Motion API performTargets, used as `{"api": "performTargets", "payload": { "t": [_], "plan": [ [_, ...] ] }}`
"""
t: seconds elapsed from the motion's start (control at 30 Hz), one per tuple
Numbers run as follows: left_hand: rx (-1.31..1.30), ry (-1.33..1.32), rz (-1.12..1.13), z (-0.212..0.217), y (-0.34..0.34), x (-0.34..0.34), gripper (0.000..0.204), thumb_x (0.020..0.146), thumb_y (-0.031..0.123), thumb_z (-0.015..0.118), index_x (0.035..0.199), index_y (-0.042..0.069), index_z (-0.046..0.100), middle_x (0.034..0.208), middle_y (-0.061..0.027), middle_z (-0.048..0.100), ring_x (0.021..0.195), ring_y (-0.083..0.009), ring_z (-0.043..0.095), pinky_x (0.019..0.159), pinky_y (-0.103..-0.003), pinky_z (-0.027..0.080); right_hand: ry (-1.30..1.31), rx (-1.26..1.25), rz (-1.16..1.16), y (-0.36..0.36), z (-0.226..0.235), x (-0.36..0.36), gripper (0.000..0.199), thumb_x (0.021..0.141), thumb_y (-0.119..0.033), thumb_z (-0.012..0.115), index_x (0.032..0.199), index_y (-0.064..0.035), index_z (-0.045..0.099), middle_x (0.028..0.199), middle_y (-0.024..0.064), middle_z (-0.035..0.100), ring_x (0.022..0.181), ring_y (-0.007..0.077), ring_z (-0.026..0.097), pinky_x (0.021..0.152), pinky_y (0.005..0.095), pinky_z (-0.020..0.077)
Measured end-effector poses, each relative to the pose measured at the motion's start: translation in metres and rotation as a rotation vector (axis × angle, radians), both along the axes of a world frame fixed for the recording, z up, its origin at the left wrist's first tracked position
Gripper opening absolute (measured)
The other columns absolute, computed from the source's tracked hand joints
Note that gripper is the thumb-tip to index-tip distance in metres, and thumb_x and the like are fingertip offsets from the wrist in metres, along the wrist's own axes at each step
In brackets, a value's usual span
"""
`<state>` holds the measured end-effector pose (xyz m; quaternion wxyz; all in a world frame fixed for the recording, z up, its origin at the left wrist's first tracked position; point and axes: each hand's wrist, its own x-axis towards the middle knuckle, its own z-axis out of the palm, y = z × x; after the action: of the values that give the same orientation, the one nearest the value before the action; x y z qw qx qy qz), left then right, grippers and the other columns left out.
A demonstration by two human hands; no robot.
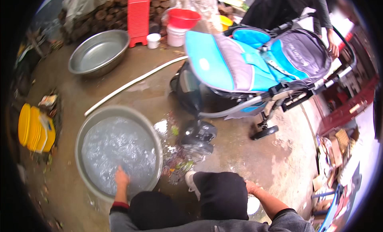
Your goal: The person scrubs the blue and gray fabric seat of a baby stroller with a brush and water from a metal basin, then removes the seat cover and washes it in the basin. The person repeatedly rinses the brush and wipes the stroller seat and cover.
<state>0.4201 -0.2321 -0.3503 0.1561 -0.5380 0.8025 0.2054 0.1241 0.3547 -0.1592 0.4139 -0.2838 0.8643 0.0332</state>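
The wet concrete floor [239,152] carried a water-filled metal basin [85,130] just ahead of the left fingers [121,177]. Farther out from them stood an empty metal basin [99,52], a white hose [131,83] between the two, a blue stroller [255,64], and vegetable scraps [179,164] beside the full basin.

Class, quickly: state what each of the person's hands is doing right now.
Left hand: dipped in the water of the basin; grip cannot be told.
Right hand: behind the knee, mostly hidden; cannot be told.
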Motion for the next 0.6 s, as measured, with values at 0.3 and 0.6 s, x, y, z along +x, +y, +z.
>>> {"api": "performTargets", "payload": {
  "t": [0.3,0.6],
  "plan": [
    [0.146,0.404,-0.151,-0.070,-0.005,0.029,0.040,0.085,0.023,0.064,0.121,0.006,0.066,0.125,-0.0212,0.066,0.111,-0.0396,0.064,0.097,-0.047,0.052,-0.052,-0.256,-0.015,-0.059,-0.021,-0.027,0.040,0.097,-0.026,0.052,0.136,-0.0192,0.059,0.123,0.0167,0.068,0.110,0.0393,0.065,0.094,0.0477,0.0521],
    [0.993,1.468,0.886,0.152,-0.021,-0.035,0.032,0.100,0.036,0.057,0.119,0.011,0.059,0.100,-0.0092,0.066,0.087,-0.0269,0.069,0.077,-0.044,0.059,0.031,-0.540,-0.033,-0.095,-0.002,-0.044,0.040,0.098,-0.028,0.054,0.136,-0.0162,0.059,0.127,0.0145,0.067,0.110,0.0368,0.066,0.097,0.0460,0.0523]
  ]
}}
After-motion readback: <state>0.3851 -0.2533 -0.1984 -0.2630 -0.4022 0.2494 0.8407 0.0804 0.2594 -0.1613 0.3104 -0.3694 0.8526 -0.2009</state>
